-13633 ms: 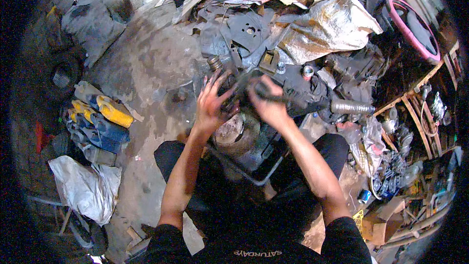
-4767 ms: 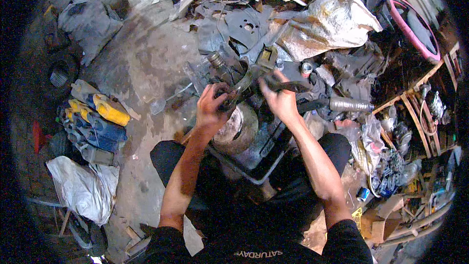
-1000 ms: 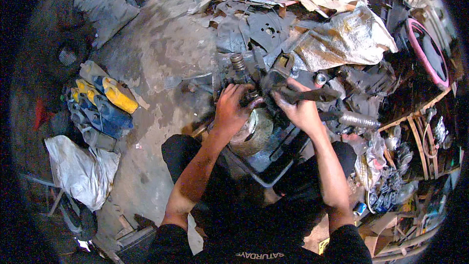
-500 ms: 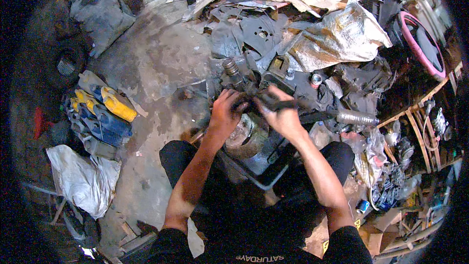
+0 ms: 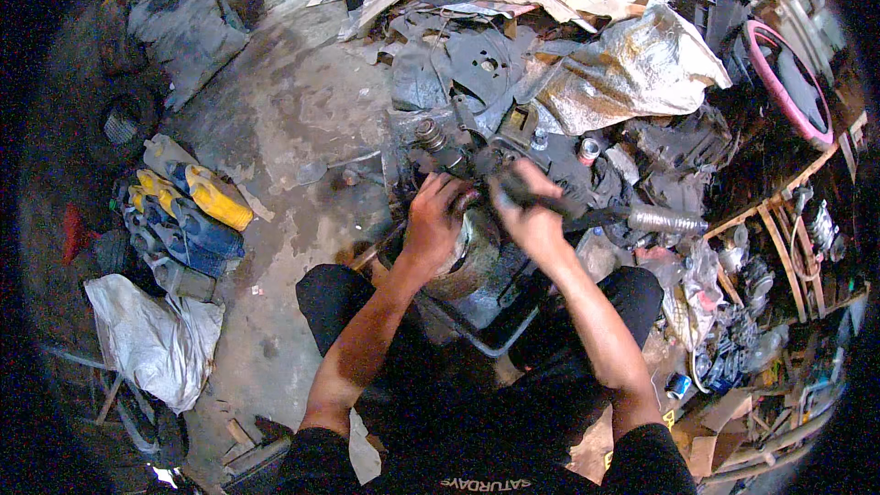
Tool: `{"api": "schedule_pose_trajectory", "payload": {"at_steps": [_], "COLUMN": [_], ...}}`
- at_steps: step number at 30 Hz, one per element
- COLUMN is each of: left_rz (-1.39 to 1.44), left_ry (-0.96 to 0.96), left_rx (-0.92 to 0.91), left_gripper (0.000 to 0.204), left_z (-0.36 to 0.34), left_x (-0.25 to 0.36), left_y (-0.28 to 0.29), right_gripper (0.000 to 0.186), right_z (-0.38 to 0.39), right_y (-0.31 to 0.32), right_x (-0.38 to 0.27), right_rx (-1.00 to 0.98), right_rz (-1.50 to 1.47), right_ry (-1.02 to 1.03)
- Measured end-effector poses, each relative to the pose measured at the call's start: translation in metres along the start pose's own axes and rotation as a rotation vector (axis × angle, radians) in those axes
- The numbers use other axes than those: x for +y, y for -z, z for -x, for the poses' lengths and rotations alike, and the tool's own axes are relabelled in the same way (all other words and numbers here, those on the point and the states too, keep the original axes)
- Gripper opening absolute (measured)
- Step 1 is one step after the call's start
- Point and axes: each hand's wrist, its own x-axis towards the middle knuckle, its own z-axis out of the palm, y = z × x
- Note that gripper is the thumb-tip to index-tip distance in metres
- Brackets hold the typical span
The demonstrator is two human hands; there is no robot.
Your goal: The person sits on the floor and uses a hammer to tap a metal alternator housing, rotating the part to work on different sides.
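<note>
My left hand (image 5: 433,220) has its fingers curled around a dark, curved metal piece (image 5: 466,198), partly hidden and blurred. Just right of it, my right hand (image 5: 533,220) is closed on a dark, elongated object (image 5: 521,185), smeared by motion. Beneath both hands sits a grimy round metal body (image 5: 472,270) within a black frame (image 5: 495,345) between my knees. A threaded metal cylinder (image 5: 431,133) stands just beyond my left hand, and a silvery ribbed tube (image 5: 660,221) lies to the right.
Yellow and blue jerrycans (image 5: 218,197) and a white sack (image 5: 156,339) lie left. Ahead are sheet scraps (image 5: 458,73) and a stained silvery sack (image 5: 632,73). A pink-rimmed oval object (image 5: 779,82), wooden slats (image 5: 779,257) and piled parts crowd the right.
Over the last second my hands and their dark pieces have moved slightly down in the picture, the right also leftward. The surroundings have shifted slightly with the camera. Both grips remain.
</note>
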Motion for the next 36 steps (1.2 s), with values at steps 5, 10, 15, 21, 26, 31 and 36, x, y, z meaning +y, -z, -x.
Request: {"api": "schedule_pose_trajectory", "payload": {"at_steps": [5, 10, 15, 21, 26, 31, 36], "left_rz": [0.000, 0.058, 0.055, 0.024, 0.041, 0.025, -0.020], "left_ry": [0.017, 0.073, 0.083, 0.090, 0.020, 0.063, 0.078], "left_rx": [0.044, 0.054, 0.063, 0.030, 0.075, 0.051, 0.018], "left_gripper": [0.012, 0.015, 0.013, 0.012, 0.010, 0.014, 0.021], "left_z": [-0.007, -0.005, -0.008, -0.008, -0.007, -0.003, -0.004], "left_x": [0.004, -0.007, -0.007, -0.002, -0.004, -0.013, -0.003], "left_y": [0.000, 0.005, 0.004, 0.003, 0.000, 0.001, 0.000], "right_gripper": [0.021, 0.021, 0.022, 0.022, 0.035, 0.022, 0.019], "right_z": [-0.001, -0.009, -0.006, 0.001, 0.003, -0.014, -0.010], "right_y": [-0.002, -0.006, -0.002, -0.008, -0.014, -0.007, -0.014], "right_x": [0.007, 0.023, 0.013, 0.006, 0.025, 0.013, 0.017], "right_rx": [0.069, 0.115, -0.019, -0.028, 0.078, 0.187, 0.179], "right_rz": [-0.121, 0.003, -0.095, -0.027, 0.061, 0.021, -0.020], "right_ry": [-0.025, -0.099, 0.013, -0.001, 0.079, -0.040, 0.010]}}
